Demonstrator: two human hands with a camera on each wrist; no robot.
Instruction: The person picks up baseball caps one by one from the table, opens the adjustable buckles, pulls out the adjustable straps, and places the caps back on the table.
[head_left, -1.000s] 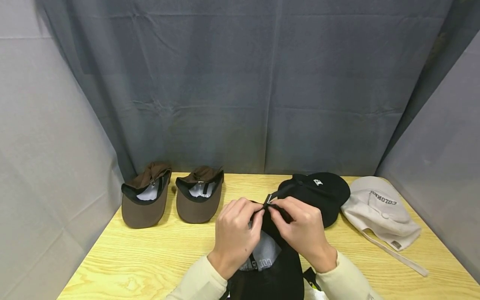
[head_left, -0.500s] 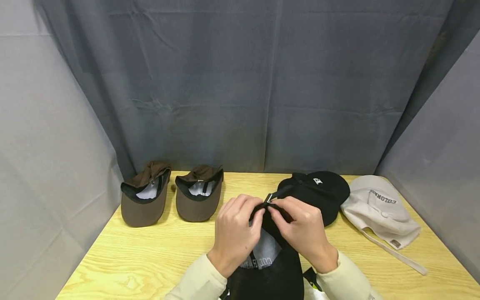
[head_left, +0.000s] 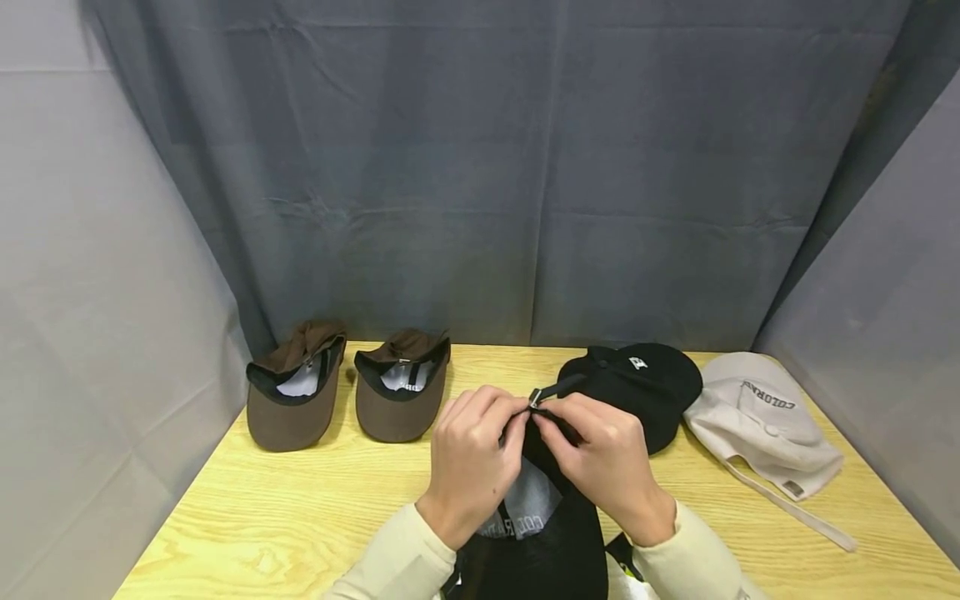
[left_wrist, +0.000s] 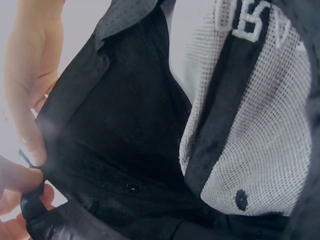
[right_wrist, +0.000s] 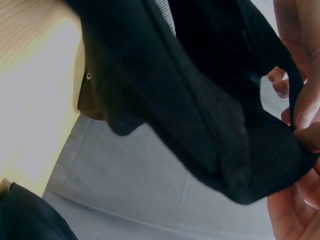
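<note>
Toward six o'clock, above the desk [head_left: 262, 508], your left hand [head_left: 474, 462] and right hand [head_left: 609, 467] each pinch dark fabric between thumb and fingers, meeting at a small buckle [head_left: 536, 398]. Your fingertips hide exactly which layer each one has. The held cap [head_left: 555, 567] sits at six o'clock from your grip, its hollow showing.

A narrow strap [head_left: 561, 387] sticks out toward two o'clock. It could fold or twist at the buckle if your hands pull at different angles, and too light a pinch may let it slip. Black fabric on black, partly covered by your fingers, would make a crooked pass easy to miss. Tugging outward might also snag the strap on the black cap [head_left: 660, 392] at three o'clock.

Inside the held cap, the pale lining [head_left: 531, 496] carries lettering seen from behind: COL seems readable, and your left wrist view shows what looks like an R. The black cap's white emblem [head_left: 637, 363] is too small to read. Farther out at three o'clock, the beige cap [head_left: 750, 417] spells COLORA before the lettering gets unclear; its little tag [head_left: 791, 487] is illegible. At nine o'clock, two brown caps [head_left: 401, 412] show pale linings, with marks you can't make out.
</note>
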